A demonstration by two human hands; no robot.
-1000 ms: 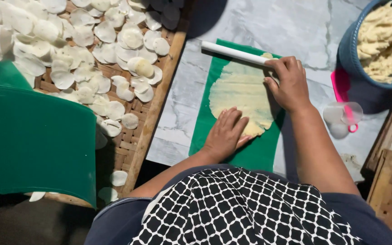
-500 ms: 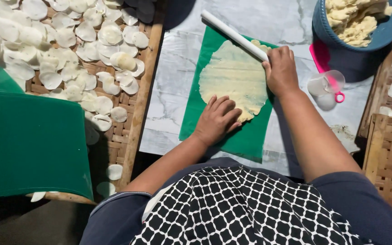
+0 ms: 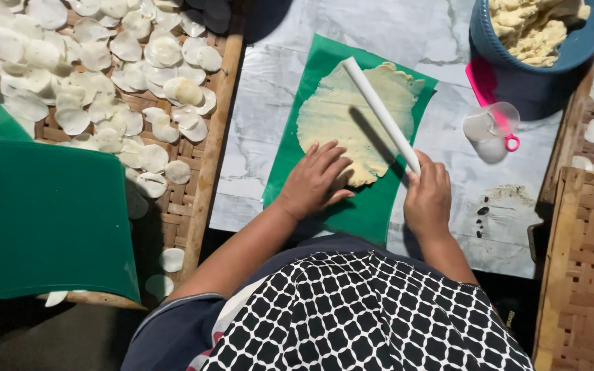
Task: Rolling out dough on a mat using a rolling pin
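From the head view I see my left hand (image 3: 316, 180) lying flat with its fingers spread on the near edge of a thin sheet of pale yellow dough (image 3: 352, 120), pressing it down onto a green mat (image 3: 366, 209). My right hand (image 3: 427, 198) is closed around the near end of a white rolling pin (image 3: 379, 113), which runs slantwise up and away across the dough, its far end near the mat's top edge. The mat lies on a marbled white surface (image 3: 256, 137). To the upper right stands a blue bowl (image 3: 517, 75) heaped with lumps of the same yellow dough, and just below it sits a clear round cutter with a pink handle (image 3: 496, 124), apart from the mat. On the left a woven bamboo tray (image 3: 173, 213) carries many cut white discs (image 3: 125, 82), partly covered by a second green sheet (image 3: 42, 213). Another woven tray (image 3: 586, 261) lies at the right edge; the dark specks beside it I cannot identify, possibly crumbs
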